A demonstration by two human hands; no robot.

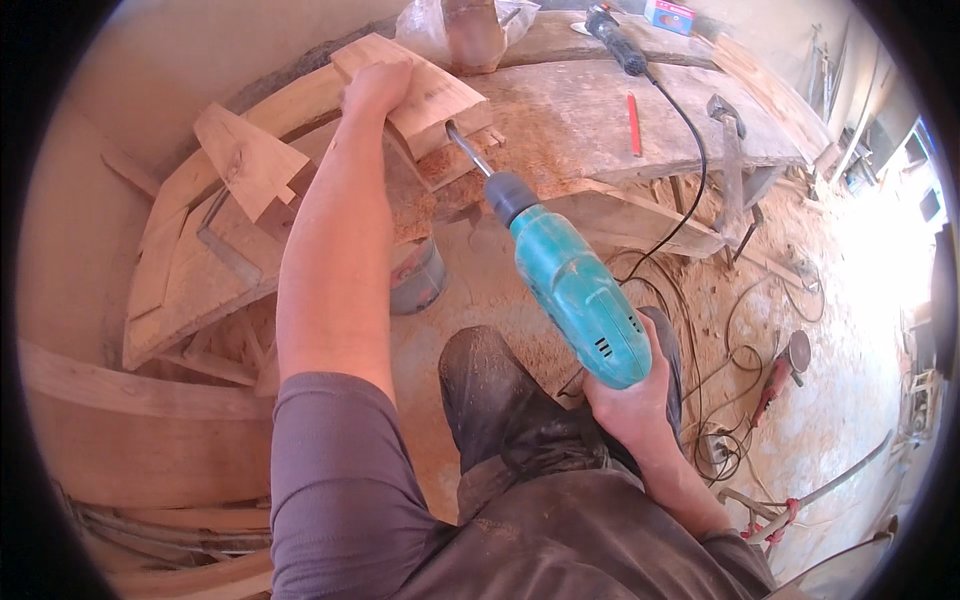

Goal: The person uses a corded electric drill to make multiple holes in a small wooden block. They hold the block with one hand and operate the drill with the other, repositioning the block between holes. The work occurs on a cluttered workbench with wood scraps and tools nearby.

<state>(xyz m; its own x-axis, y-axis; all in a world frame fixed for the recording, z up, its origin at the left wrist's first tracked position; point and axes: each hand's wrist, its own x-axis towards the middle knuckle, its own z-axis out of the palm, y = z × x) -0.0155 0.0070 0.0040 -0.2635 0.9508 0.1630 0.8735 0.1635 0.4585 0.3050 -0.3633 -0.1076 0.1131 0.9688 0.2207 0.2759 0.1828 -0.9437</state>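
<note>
My left hand (378,88) is closed over a thick pale wooden block (440,98) on the workbench, pressing it down from above. In my right hand (640,405) is a teal power drill (575,275) with a black chuck, pointed up and to the left. Its long bit (470,150) reaches the near end face of the block; the tip appears to be at or in the wood, how deep I cannot tell. The fingers of my right hand are mostly hidden behind the drill body.
Sawdust covers the workbench (570,110). On it lie a black angle grinder (618,45), a red pencil (634,125), a hammer (727,115) and a notched board (245,155). A bucket (418,275) stands below. Cables and a red grinder (780,380) lie on the floor at right.
</note>
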